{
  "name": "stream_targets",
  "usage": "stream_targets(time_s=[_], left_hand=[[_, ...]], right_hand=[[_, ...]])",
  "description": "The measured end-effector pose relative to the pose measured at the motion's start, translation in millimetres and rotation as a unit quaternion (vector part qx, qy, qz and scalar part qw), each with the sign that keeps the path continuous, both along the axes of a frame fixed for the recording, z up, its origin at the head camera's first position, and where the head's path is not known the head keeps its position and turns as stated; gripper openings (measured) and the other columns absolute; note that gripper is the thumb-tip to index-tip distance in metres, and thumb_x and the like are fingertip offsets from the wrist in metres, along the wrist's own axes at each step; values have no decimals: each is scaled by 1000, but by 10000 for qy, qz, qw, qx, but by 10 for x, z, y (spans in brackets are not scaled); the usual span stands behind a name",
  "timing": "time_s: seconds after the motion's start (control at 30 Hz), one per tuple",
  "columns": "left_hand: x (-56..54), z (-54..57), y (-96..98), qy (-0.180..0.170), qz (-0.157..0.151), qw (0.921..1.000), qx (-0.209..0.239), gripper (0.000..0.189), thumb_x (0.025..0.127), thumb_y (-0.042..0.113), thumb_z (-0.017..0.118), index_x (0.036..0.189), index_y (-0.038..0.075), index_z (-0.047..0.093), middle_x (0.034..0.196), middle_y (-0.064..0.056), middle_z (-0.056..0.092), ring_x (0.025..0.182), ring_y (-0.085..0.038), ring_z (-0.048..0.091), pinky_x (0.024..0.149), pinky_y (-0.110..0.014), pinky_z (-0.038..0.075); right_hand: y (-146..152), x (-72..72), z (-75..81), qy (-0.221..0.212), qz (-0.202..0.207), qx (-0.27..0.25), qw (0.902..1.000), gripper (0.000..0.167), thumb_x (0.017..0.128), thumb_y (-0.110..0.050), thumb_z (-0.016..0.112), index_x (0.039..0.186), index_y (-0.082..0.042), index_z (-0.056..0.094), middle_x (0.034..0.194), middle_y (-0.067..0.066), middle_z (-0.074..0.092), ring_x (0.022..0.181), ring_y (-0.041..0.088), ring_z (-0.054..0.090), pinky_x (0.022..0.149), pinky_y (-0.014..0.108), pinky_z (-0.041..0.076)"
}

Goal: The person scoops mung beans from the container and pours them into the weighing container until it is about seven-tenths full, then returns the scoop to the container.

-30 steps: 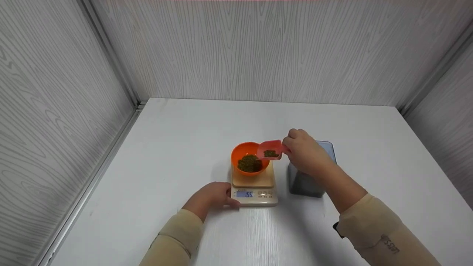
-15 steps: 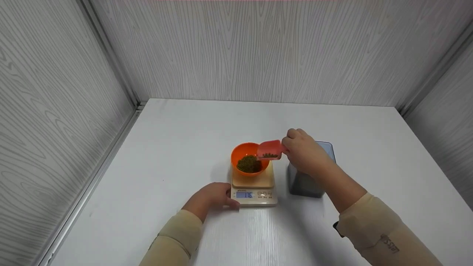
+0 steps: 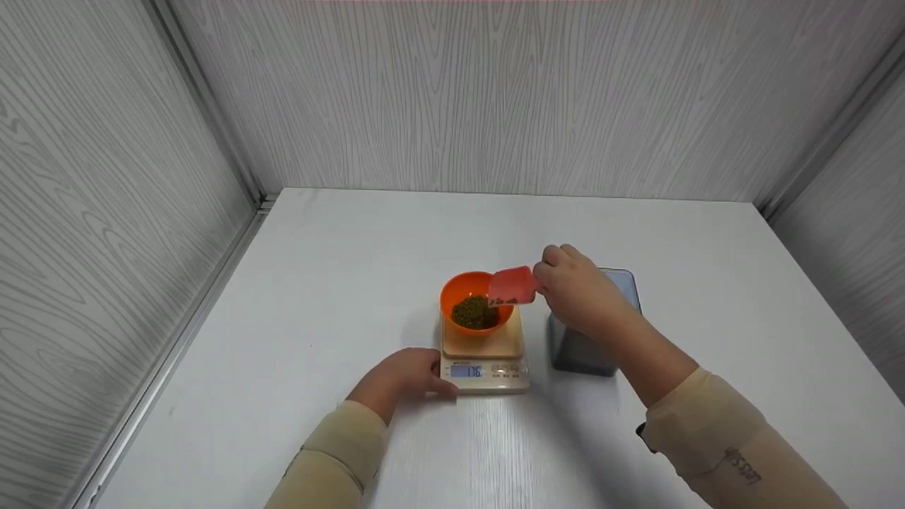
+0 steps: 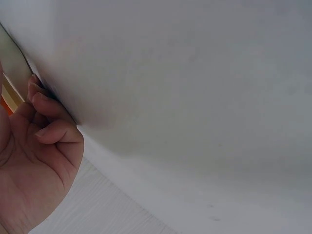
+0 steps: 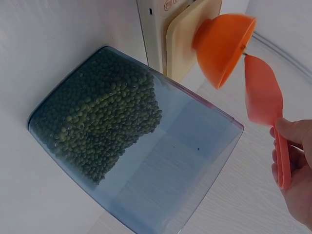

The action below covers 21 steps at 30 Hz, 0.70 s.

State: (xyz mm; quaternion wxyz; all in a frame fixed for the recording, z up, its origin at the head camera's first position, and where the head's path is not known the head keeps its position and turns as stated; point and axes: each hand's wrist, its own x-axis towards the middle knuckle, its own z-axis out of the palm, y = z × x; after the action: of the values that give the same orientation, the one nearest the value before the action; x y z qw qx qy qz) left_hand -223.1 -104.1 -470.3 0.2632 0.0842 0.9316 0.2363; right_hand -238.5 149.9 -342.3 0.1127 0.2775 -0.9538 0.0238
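Note:
My right hand (image 3: 580, 293) grips the handle of a translucent red scoop (image 3: 510, 284), tilted over the right rim of an orange bowl (image 3: 454, 288). A few mung beans lie along the scoop's lower edge; a heap of mung beans (image 3: 472, 313) sits in the bowl. In the right wrist view, a bean or two shows between the scoop's tip (image 5: 263, 92) and the bowl. The bowl stands on a kitchen scale (image 3: 488, 386) that reads 176. My left hand (image 3: 409, 371) holds the scale's left front corner, its fingers (image 4: 53, 105) curled at the edge.
Right of the scale stands a bluish see-through container (image 3: 583, 357), partly behind my right hand; the right wrist view shows many mung beans (image 5: 112, 112) in it. The white table (image 3: 339, 254) meets grey wood-grain panels (image 3: 452, 99) at the back and sides.
My right hand has tipped the scoop further, and fewer beans are in it. The scale's reading has gone from 155 to 176. My left hand has stayed on the scale.

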Motion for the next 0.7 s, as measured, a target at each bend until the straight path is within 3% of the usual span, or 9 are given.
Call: stream_targets(time_s=[0.23,0.53,0.7], left_hand=[[6,-5,5,-138,160,9998,51,47,69,46,75,104,19,60,93,5,58,90,-19,51,93,-43,38],[9,-13,0,-59,127,9999,14,41,69,48,75,96,21,59,87,5,57,86,-19,50,89,-40,41],[4,-14,-2,-69,125,9999,54,43,69,47,75,99,21,59,89,5,58,87,-19,50,91,-41,40]], right_hand=[[17,-7,-27,85,60,-54,9999,13,84,-11,64,96,-6,65,90,6,53,85,20,47,77,29,47],[58,-30,-58,-10,37,-321,9995,11,85,-8,63,94,-4,64,89,7,52,83,21,47,74,31,47],[103,-44,-77,-321,-35,-812,9962,13,84,-9,64,97,-6,65,89,6,52,84,20,47,75,31,48]])
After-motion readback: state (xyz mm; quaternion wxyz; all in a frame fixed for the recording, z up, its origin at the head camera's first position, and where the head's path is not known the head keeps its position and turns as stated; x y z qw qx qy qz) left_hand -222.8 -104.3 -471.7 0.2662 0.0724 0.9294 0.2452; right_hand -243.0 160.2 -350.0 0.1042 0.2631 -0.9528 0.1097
